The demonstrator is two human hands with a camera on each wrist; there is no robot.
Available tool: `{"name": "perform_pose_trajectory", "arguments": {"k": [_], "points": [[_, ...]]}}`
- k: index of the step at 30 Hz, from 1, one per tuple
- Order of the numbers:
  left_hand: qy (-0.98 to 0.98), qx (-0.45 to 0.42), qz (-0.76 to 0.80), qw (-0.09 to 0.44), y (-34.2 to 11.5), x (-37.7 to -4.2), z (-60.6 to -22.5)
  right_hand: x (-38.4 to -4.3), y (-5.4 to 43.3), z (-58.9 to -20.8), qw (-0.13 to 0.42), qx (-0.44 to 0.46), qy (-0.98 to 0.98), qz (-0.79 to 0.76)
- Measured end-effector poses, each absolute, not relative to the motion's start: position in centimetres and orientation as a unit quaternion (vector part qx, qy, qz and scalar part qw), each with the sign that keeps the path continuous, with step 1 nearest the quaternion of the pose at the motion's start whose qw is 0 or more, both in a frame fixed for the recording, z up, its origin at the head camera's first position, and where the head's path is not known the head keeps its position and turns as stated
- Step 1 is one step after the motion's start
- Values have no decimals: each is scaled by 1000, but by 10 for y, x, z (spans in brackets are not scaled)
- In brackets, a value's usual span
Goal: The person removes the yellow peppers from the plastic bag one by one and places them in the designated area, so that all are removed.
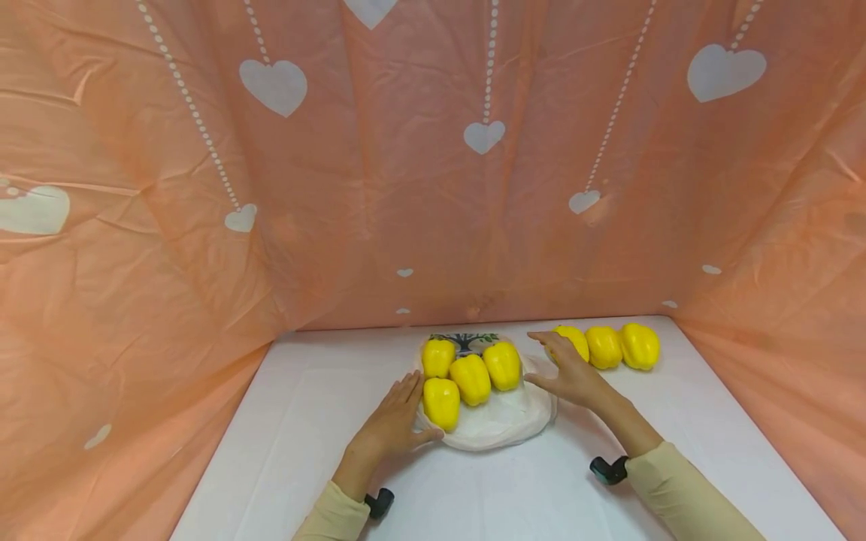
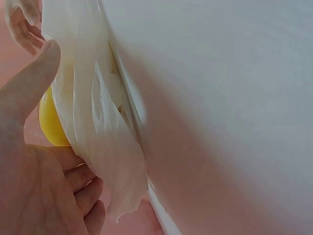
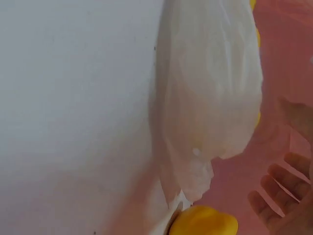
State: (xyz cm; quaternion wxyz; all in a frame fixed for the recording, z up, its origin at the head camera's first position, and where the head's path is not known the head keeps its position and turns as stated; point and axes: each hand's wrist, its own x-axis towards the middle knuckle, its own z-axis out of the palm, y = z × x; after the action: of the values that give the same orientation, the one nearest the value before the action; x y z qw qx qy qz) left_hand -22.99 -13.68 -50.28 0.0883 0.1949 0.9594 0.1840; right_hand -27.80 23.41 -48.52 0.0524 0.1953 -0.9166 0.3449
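Note:
A white plastic bag (image 1: 501, 424) with a dark tree print lies on the table, its mouth spread wide. Several yellow bell peppers (image 1: 470, 379) sit in it, mostly toward the left and back. My left hand (image 1: 392, 421) rests against the bag's left side, fingers extended and thumb at the front rim; in the left wrist view its thumb and fingers touch the thin plastic (image 2: 93, 98). To the right of the bag, my right hand (image 1: 571, 376) hovers with spread fingers, holding nothing. It partly covers the nearest of three more yellow bell peppers (image 1: 604, 347) lying in a row.
The white table (image 1: 311, 421) reaches back to a peach curtain (image 1: 433, 188) printed with white hearts, which encloses the back and both sides. Each wrist carries a small black camera, such as the right one (image 1: 609, 470).

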Motion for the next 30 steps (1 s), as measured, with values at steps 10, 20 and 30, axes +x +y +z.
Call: {"name": "perform_pose_trajectory", "arguments": {"k": [10, 20, 30], "points": [[960, 196, 181, 85, -136, -232, -505, -288, 223, -490, 58, 273, -911, 304], [960, 198, 181, 83, -136, -230, -503, -299, 209, -486, 23, 300, -921, 248], [960, 199, 178, 81, -136, -230, -503, -307, 207, -487, -2, 290, -930, 225]]}}
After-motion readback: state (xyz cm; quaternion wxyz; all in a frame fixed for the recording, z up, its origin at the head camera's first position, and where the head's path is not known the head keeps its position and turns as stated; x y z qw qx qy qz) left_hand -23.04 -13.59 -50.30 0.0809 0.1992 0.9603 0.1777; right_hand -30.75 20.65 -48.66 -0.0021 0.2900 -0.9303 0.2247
